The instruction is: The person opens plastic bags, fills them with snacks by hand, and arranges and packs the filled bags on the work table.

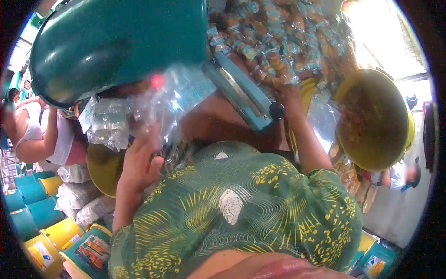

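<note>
My left hand (pixel 141 156) is raised on the left, its thumb apart from fingers that are smeared by motion. Those fingertips overlap a clear plastic bag (pixel 165 104), and I cannot make out a firm grip. A blue bag sealer (pixel 239 90) with a metal strip and a black knob (pixel 276 110) lies slanted across my lap. Just beyond the knob, my right hand (pixel 290 97) reaches into a heap of small clear-wrapped brown pieces (pixel 278 42) with light-blue print. Its fingers curl at the edge of the heap, and what they pinch is hidden.
A large green tub (pixel 121 46) lies tipped at upper left. Yellow buckets stand at right (pixel 409 125) and left (pixel 104 169). Filled clear bags (pixel 79 197) and several green and yellow buckets (pixel 32 214) are at lower left. A person (pixel 35 130) sits at far left, another (pixel 399 176) at right.
</note>
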Demonstrator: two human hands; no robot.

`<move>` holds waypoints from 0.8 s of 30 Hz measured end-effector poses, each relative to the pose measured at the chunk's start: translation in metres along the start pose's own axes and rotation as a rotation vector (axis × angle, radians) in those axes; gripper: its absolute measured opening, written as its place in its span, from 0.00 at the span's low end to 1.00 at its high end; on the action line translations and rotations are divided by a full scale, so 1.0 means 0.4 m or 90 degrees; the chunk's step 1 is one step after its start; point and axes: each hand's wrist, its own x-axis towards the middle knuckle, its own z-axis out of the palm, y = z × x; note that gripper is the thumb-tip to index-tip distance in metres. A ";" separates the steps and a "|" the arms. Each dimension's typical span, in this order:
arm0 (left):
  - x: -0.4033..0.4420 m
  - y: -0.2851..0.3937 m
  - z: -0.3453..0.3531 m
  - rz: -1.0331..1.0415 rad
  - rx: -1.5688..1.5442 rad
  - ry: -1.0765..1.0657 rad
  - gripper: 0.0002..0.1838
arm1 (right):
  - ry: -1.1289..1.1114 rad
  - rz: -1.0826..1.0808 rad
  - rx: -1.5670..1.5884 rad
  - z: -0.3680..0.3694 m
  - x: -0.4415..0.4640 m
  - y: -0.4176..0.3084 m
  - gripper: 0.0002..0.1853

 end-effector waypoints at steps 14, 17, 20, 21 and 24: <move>-0.134 0.052 0.063 -0.293 0.122 0.082 0.15 | -0.116 0.017 0.163 0.037 0.091 0.053 0.33; -0.156 0.136 0.086 -0.286 0.140 0.184 0.18 | -0.180 -0.053 -0.043 0.106 0.187 0.090 0.29; -0.171 0.227 0.108 -0.244 0.115 0.245 0.20 | -0.164 -0.162 -0.103 0.140 0.189 0.084 0.27; -0.180 0.235 0.106 -0.245 0.118 0.234 0.23 | -0.139 -0.193 -0.091 0.152 0.197 0.068 0.27; -0.230 0.273 0.137 -0.269 0.143 0.251 0.27 | -0.080 -0.179 -0.130 0.063 0.139 -0.020 0.27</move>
